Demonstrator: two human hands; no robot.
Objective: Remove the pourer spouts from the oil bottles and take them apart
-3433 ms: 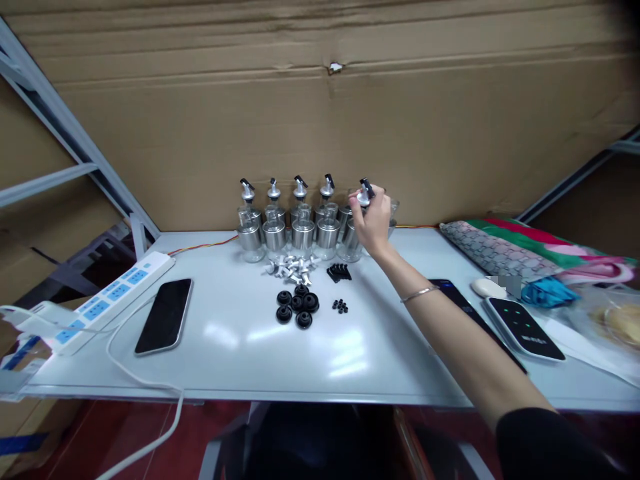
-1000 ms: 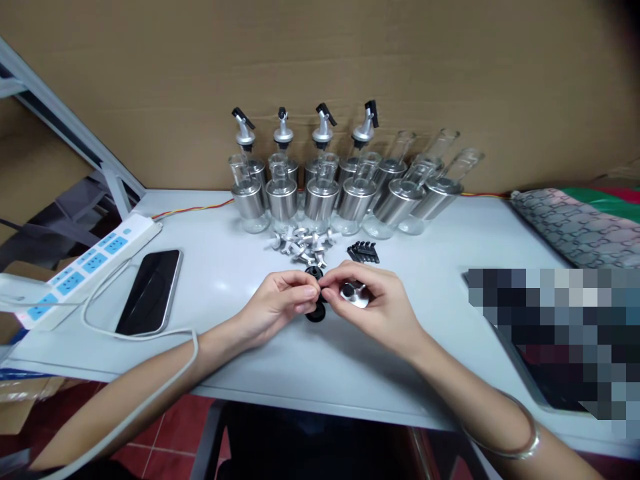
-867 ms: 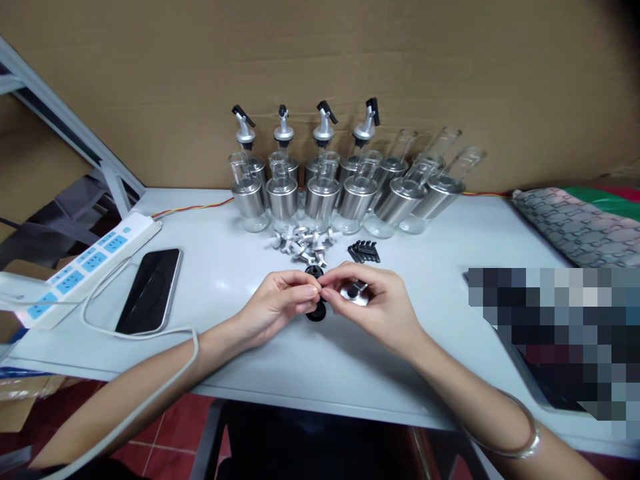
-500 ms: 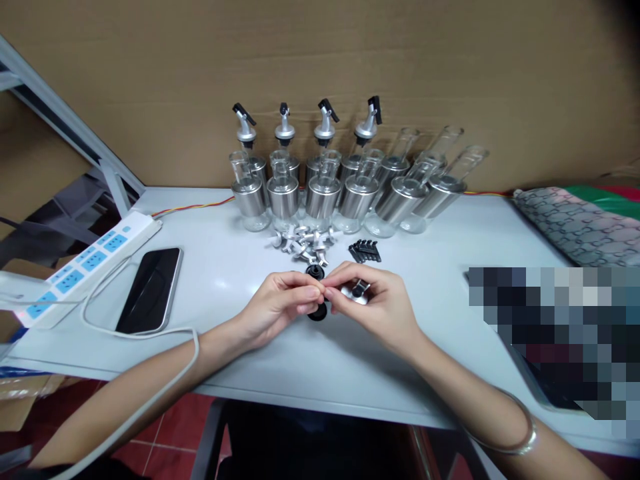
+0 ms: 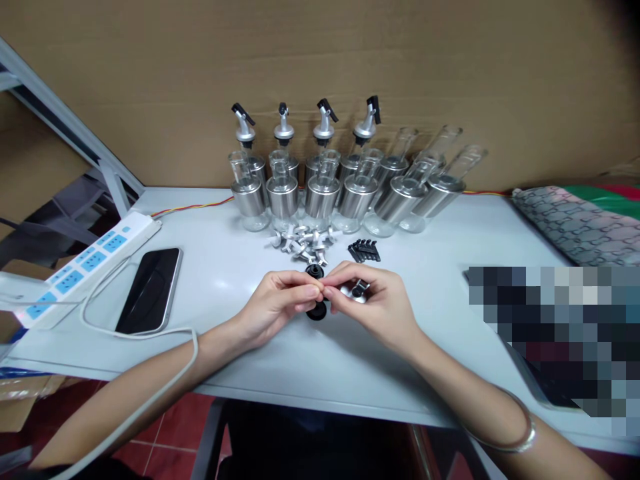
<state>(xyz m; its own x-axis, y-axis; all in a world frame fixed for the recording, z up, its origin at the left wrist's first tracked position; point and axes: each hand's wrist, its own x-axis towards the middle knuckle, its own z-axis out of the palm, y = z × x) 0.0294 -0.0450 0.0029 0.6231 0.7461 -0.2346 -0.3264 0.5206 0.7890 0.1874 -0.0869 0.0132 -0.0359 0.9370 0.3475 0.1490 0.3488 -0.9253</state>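
Note:
My left hand (image 5: 283, 300) and my right hand (image 5: 377, 300) meet fingertip to fingertip above the table, both pinched closed. Whatever is between the fingertips is too small or too covered to make out. Black round plastic parts (image 5: 317, 311) show just below the fingers, and another black ringed part (image 5: 315, 271) appears just above them. Partly behind my right hand's fingers lies a silver pourer piece with a black part (image 5: 360, 290). Beyond the hands are a heap of silver pourer tops (image 5: 303, 245) and a row of small black levers (image 5: 365, 251).
Glass bottles with steel sleeves (image 5: 323, 197) stand at the back, several with pourers (image 5: 325, 123). On the left are a phone (image 5: 150, 290), a power strip (image 5: 75, 273) and a white cable (image 5: 193, 353) crossing my left forearm. A patterned cloth item (image 5: 580, 223) lies right.
Almost nothing differs. Both hands keep the same pinch at the same spot, with only a very slight shift of the fingers and view.

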